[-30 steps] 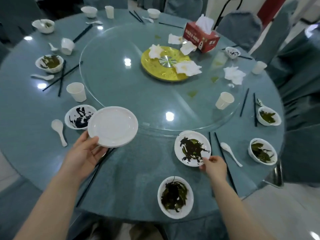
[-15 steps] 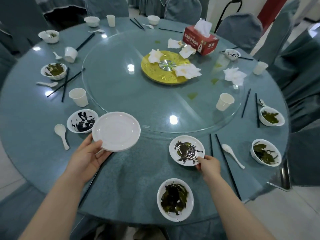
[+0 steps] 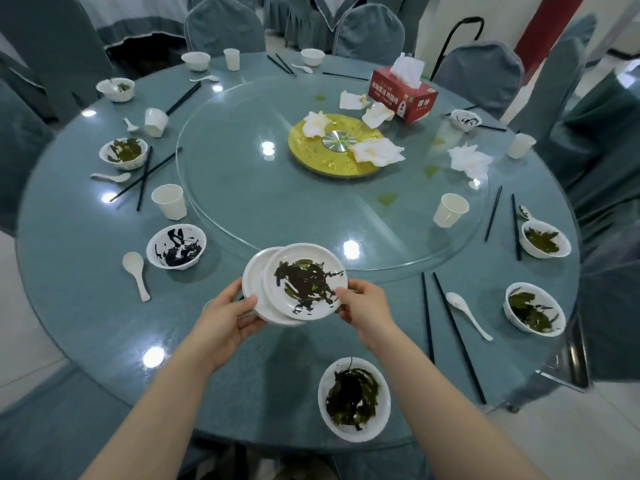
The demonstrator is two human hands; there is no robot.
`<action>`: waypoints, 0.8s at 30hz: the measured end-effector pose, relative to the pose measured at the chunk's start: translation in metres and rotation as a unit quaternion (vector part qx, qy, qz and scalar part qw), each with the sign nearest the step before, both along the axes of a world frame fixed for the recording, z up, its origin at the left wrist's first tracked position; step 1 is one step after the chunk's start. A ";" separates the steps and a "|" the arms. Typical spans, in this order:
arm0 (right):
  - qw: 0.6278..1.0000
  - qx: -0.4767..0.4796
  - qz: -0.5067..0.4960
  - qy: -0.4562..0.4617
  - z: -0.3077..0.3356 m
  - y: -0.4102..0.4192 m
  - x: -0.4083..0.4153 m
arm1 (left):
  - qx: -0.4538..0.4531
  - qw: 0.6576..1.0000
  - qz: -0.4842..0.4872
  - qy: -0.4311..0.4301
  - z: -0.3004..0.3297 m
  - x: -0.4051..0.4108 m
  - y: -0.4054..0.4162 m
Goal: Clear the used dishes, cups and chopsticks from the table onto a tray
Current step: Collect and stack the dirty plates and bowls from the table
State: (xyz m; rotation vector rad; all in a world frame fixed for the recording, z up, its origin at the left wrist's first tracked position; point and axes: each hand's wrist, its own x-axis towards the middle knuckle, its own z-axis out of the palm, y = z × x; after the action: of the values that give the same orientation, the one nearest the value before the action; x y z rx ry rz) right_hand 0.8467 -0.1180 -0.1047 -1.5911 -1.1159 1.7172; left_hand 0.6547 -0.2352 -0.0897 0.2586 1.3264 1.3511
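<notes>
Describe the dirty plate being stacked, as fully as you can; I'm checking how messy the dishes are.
The dirty plate is small, round and white, seemingly plastic or melamine, with a raised rim. Dark sauce and green leafy scraps smear its middle. It sits offset on a clean white plate, held above the table near the glass turntable's front edge. The right hand pinches its right rim; the left hand grips the lower plate.

The clean plate lies mostly hidden under the dirty plate (only its left rim shows); the tissue box print is unreadable.
</notes>
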 end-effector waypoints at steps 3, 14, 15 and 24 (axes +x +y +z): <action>0.998 0.037 0.027 -0.034 -0.001 -0.009 -0.010 | 0.002 0.999 -0.031 0.005 0.000 0.006 -0.003; 0.999 -0.008 0.050 -0.007 -0.022 -0.021 -0.001 | -0.042 0.997 -0.057 -0.019 -0.011 0.011 -0.013; 0.999 -0.010 0.041 -0.023 -0.025 -0.019 0.003 | -0.053 0.998 -0.036 -0.018 -0.013 0.009 -0.014; 0.994 -0.035 0.023 -0.105 -0.053 -0.002 0.027 | -0.067 0.997 0.027 -0.012 -0.018 -0.013 -0.031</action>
State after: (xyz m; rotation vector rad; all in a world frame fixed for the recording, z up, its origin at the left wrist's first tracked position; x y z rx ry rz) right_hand 0.8740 -0.1204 -0.1581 -1.8363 -1.2113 1.6629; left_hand 0.6412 -0.2662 -0.1077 0.1152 1.4055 1.2986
